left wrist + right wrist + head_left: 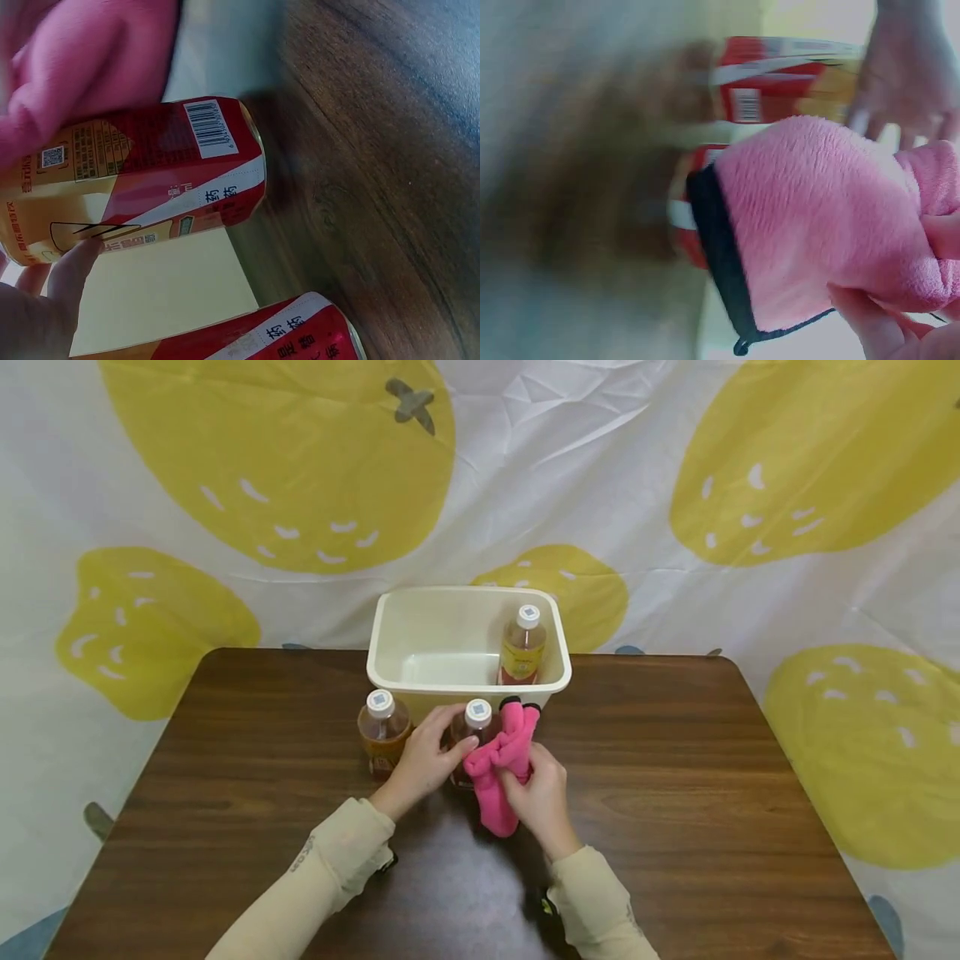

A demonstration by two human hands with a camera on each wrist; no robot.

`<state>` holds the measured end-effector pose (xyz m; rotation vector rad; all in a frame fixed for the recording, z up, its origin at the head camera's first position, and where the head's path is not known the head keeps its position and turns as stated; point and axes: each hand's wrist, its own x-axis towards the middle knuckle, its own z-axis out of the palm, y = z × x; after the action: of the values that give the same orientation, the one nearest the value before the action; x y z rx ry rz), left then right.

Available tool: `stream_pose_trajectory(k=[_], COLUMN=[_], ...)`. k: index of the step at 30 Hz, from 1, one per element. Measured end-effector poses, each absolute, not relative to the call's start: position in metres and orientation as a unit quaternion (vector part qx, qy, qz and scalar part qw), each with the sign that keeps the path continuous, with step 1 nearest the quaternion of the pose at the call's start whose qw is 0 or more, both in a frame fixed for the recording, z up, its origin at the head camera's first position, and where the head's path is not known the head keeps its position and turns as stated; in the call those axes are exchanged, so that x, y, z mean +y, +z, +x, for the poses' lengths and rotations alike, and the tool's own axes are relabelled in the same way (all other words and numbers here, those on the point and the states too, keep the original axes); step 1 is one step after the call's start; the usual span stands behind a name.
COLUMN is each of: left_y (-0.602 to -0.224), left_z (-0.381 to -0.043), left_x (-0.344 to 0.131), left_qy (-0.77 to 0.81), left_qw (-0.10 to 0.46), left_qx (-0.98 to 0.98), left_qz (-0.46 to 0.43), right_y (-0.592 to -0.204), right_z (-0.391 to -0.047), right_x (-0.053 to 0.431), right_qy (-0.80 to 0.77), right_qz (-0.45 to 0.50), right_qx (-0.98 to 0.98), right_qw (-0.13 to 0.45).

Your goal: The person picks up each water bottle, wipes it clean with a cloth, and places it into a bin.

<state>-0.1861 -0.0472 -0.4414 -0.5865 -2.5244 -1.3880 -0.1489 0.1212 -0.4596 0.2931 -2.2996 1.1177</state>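
Observation:
My left hand (429, 756) holds the middle drink bottle (478, 713) near its top. In the left wrist view, that bottle (157, 172) shows a red and yellow label with a barcode, and a finger lies against its side. My right hand (543, 795) grips a bunched pink towel (495, 802) with black edging, held against the right side of the bottle. Seen from the right wrist, the fluffy towel (817, 210) covers much of a bottle behind it. Left of my left hand stands another white-capped bottle (384, 745).
A cream plastic bin (465, 686) stands at the table's back edge, behind the bottles. Inside it, at the right end, a similar bottle (522, 656) stands upright. The dark wooden table (675, 827) reaches toward a lemon-print curtain (600, 468).

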Motion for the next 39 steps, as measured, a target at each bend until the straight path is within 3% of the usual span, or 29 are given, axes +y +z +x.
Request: stream_pose_trajectory(k=[7, 13, 22, 32, 39], left_y=[-0.441, -0.441, -0.443, -0.445, -0.443], left_z=[-0.186, -0.185, -0.186, -0.186, -0.185], left_x=[-0.046, -0.046, -0.044, -0.045, -0.045], left_qy=[-0.471, -0.47, -0.46, -0.45, -0.456], left_qw=[0.091, 0.091, 0.108, 0.11, 0.099], left_qx=[-0.856, -0.856, -0.859, -0.865, -0.865], left_qz=[-0.192, -0.194, -0.195, -0.19, -0.186], right_y=[-0.426, -0.424, -0.451, -0.501, -0.51], right_z=[-0.154, -0.152, -0.146, -0.144, -0.143], right_x=[0.118, 0.115, 0.117, 0.118, 0.119], right_qy=[0.422, 0.426, 0.447, 0.415, 0.419], right_qz=[0.115, 0.084, 0.06, 0.035, 0.024], right_qx=[-0.856, -0.861, -0.849, -0.882, -0.884], right_qw=[0.275, 0.264, 0.275, 0.221, 0.209])
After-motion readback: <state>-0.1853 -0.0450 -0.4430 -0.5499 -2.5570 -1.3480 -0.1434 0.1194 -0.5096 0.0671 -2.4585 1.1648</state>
